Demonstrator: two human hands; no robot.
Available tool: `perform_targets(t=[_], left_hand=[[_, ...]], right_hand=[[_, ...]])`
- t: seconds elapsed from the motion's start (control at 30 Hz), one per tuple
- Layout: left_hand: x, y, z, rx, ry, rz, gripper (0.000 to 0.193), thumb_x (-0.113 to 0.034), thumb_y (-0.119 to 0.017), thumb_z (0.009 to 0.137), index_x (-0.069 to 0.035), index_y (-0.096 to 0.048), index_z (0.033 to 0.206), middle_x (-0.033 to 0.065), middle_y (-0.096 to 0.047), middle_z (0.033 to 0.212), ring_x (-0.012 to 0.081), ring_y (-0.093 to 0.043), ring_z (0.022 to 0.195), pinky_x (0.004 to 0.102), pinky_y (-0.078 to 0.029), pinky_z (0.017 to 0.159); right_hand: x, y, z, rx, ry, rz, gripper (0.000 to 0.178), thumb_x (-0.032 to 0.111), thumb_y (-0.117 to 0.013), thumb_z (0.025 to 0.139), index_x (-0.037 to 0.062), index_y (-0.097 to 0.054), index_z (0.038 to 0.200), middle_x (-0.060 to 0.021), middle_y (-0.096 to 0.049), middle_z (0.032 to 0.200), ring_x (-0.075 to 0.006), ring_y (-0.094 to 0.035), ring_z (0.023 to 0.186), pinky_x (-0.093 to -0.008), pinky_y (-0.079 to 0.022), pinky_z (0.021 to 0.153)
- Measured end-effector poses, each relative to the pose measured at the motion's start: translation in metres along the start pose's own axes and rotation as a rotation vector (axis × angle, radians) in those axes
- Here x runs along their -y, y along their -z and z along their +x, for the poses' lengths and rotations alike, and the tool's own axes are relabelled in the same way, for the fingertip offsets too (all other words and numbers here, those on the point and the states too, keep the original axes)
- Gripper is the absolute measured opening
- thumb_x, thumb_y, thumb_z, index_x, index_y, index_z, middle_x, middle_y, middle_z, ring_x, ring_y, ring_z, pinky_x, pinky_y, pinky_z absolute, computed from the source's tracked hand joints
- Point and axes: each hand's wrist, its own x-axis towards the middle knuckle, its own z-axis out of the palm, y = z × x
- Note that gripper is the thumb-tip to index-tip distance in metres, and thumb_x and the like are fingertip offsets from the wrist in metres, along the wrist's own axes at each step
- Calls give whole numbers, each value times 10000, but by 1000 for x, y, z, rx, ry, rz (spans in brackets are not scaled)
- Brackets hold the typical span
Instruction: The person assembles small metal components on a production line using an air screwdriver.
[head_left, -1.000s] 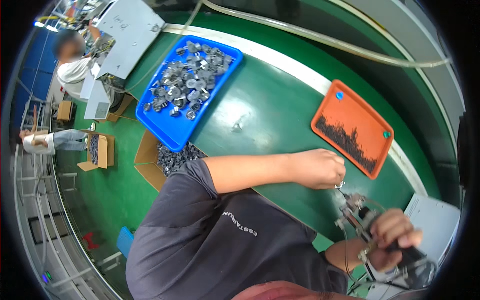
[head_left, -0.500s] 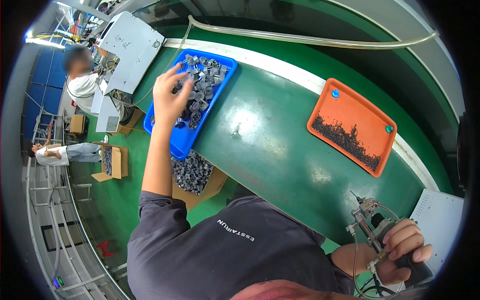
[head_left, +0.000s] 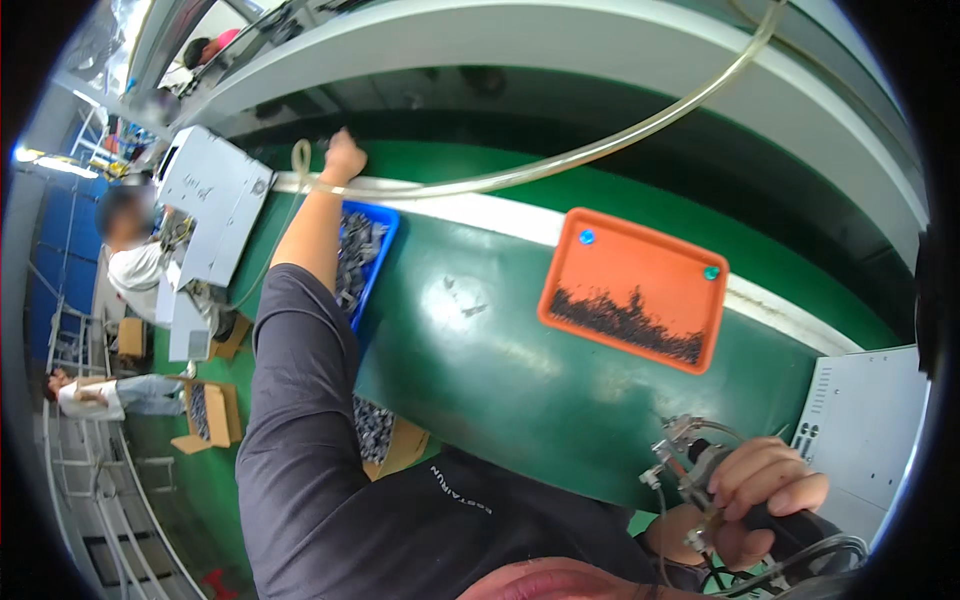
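My left hand reaches past the white edge strip, over the far green surface. Its fingers look curled closed, and whatever may be in them is hidden. Below its forearm lies a blue tray holding many small grey plastic parts, partly covered by my arm. At the lower right my right hand grips a metal dispensing valve with a dark body and hoses. The valve's tip sits over the green bench.
An orange tray with small dark pieces and two blue-green caps stands on the bench. A clear hose arches above the far edge. Grey machine housings flank the bench. A carton of parts sits below. Other people are at left.
My left hand has left the blue tray and stretched farther away, closing its fingers. The view has shifted; my right hand still holds the dispensing valve.
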Motion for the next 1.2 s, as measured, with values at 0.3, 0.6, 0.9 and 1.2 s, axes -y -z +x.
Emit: perform_targets(t=[0.3, 0.6, 0.9, 1.2], left_hand=[[-37, 8, -4, 122, -93, -92, 530, -157, -735, 861, 15, -621, 1350, 245, -733, 1099, 386, -707, 1046, 436, -555, 949], [-265, 143, -184, 250, -534, -422, 301, -258, -784, 913, -4, -721, 1062, 123, -690, 956, 210, -647, 791, 339, -521, 714], [-372, 133, -387, 500, -1043, -743, 326, -305, -820, 821, -46, -684, 967, 98, -634, 949, 322, -655, 904, 422, -548, 790], [-362, 116, -382, 497, -1118, -1014, 299, -157, -860, 746, -54, -634, 912, 75, -676, 1036, 281, -667, 910, 391, -543, 747]], right_hand=[[0, 17, 8, 159, -76, 72, 424, 280, -843, 893, 73, -532, 1093, -40, -629, 662, -193, -624, 538, -305, -522, 477], [6, 22, 5, 99, -7, 46, 464, 464, -701, 976, 120, -456, 1168, -2, -566, 718, -158, -572, 555, -301, -501, 490], [13, 26, 13, 307, -165, 128, 462, 486, -606, 1026, 109, -543, 1287, -17, -573, 796, -151, -555, 669, -301, -457, 609], [8, 29, 12, 410, -213, 106, 465, 524, -616, 1012, 135, -516, 1246, -11, -577, 786, -152, -568, 648, -299, -480, 582]])
